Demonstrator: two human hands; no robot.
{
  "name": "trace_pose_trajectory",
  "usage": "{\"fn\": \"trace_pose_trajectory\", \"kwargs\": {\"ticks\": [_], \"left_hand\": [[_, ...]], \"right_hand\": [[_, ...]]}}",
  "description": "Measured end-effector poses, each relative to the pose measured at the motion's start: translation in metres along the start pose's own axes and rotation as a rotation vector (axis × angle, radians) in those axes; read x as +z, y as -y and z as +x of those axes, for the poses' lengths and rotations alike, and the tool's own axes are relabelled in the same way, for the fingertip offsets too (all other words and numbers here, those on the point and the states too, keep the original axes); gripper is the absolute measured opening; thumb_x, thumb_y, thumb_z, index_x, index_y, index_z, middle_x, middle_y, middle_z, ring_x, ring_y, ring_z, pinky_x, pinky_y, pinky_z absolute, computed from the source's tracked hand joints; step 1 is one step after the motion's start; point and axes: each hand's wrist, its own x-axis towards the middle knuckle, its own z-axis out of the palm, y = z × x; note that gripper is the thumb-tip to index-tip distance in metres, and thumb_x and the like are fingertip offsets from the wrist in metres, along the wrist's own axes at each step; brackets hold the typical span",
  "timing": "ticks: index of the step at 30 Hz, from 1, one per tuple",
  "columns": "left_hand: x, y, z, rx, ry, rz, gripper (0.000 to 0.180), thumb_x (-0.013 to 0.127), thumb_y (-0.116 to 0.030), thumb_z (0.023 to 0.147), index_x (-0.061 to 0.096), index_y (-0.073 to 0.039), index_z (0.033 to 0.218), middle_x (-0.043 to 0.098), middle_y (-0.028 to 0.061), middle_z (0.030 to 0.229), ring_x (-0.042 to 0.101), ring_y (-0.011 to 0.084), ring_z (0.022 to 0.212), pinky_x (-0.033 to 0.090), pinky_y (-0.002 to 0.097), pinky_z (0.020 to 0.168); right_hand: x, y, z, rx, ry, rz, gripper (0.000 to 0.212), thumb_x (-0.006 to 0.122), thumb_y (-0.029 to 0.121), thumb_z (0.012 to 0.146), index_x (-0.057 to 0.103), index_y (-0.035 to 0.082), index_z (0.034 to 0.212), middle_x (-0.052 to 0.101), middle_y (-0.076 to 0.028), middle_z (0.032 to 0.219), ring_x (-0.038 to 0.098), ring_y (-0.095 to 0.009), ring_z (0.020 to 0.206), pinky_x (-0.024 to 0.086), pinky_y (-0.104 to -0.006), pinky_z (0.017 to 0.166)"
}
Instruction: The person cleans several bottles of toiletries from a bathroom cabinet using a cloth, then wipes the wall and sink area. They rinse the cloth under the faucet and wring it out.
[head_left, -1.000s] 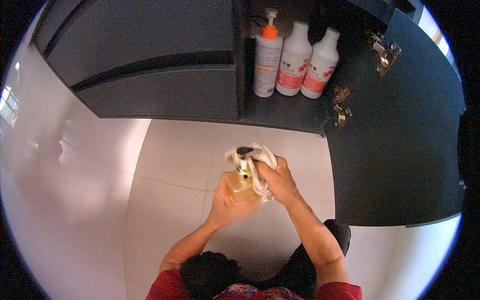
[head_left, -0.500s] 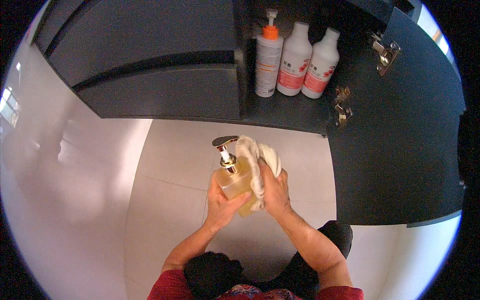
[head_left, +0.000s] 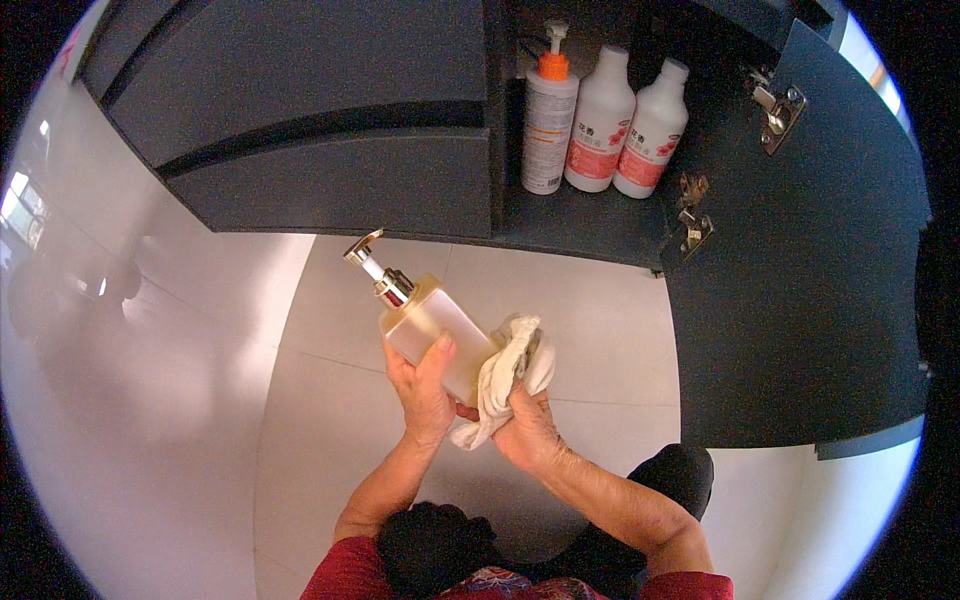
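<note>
A squarish, see-through pump bottle (head_left: pixel 447 328) with yellowish liquid and a gold pump head is tilted, its top toward the upper left. My left hand (head_left: pixel 422 388) is closed around its side, with the thumb across the front. Against the bottle's lower end lies a bunched cream cloth (head_left: pixel 510 372). My right hand (head_left: pixel 530 425) grips that cloth, the fingers partly hidden behind it. Both hands are held over the floor, in front of the cabinet.
Ahead stands a dark cabinet (head_left: pixel 330 185) with its right door (head_left: pixel 800 300) swung wide on metal hinges. Inside are a white pump bottle with an orange collar (head_left: pixel 548 130) and two white bottles with pink labels (head_left: pixel 600 120) (head_left: pixel 652 130). Light tiles (head_left: pixel 340 420) cover the floor.
The pump bottle has tipped further left, its pump head moving left and up. My right hand and the cloth have slid down from its upper side to its lower end.
</note>
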Motion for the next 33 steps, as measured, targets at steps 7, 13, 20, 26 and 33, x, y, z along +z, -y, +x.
{"fn": "trace_pose_trajectory", "kwargs": {"ticks": [7,13,20,26,33], "left_hand": [[-0.011,-0.003,-0.013,-0.151,0.186,-0.024,0.051,0.068,-0.006,0.068,0.042,-0.001,0.111,0.053,0.0077,0.097,0.055,0.0172,0.087,0.047,0.0327,0.077],[-0.016,0.000,-0.003,0.059,0.401,-0.036,0.071,0.069,-0.009,0.067,0.029,-0.004,0.125,0.045,0.0091,0.114,0.049,0.0190,0.102,0.044,0.0342,0.086],[0.010,-0.026,0.002,0.210,0.237,0.008,0.078,0.072,-0.013,0.068,0.025,-0.004,0.129,0.039,0.0124,0.123,0.045,0.0215,0.111,0.041,0.0365,0.091],[0.002,-0.015,-0.011,-0.134,0.258,-0.109,0.063,0.073,-0.018,0.072,0.037,-0.001,0.121,0.051,0.0106,0.110,0.055,0.0186,0.097,0.048,0.0304,0.081],[-0.021,0.009,-0.012,-0.080,0.456,0.024,0.084,0.084,-0.021,0.058,0.035,-0.003,0.124,0.051,0.0070,0.112,0.052,0.0167,0.100,0.046,0.0308,0.085]], "right_hand": [[-0.038,0.027,0.022,0.186,0.142,0.111,0.045,0.056,0.029,0.086,0.039,0.013,0.125,0.051,-0.006,0.111,0.053,-0.022,0.100,0.050,-0.0398,0.081],[-0.032,0.044,0.016,0.359,0.304,0.122,0.059,0.058,0.025,0.081,0.031,0.012,0.132,0.044,-0.016,0.126,0.050,-0.034,0.110,0.047,-0.0631,0.077],[0.004,0.043,0.014,-0.103,0.178,-0.379,0.055,0.061,0.006,0.078,0.036,0.007,0.127,0.050,-0.009,0.116,0.054,-0.021,0.103,0.051,-0.0354,0.080],[0.005,0.028,0.003,-0.610,0.224,-1.110,0.051,0.070,0.013,0.068,0.050,0.005,0.114,0.043,-0.012,0.121,0.044,-0.026,0.113,0.038,-0.0360,0.093],[0.015,0.041,0.001,-0.438,0.157,-0.881,0.050,0.064,0.016,0.076,0.041,0.005,0.119,0.049,-0.010,0.109,0.049,-0.021,0.104,0.039,-0.0324,0.089]]}}
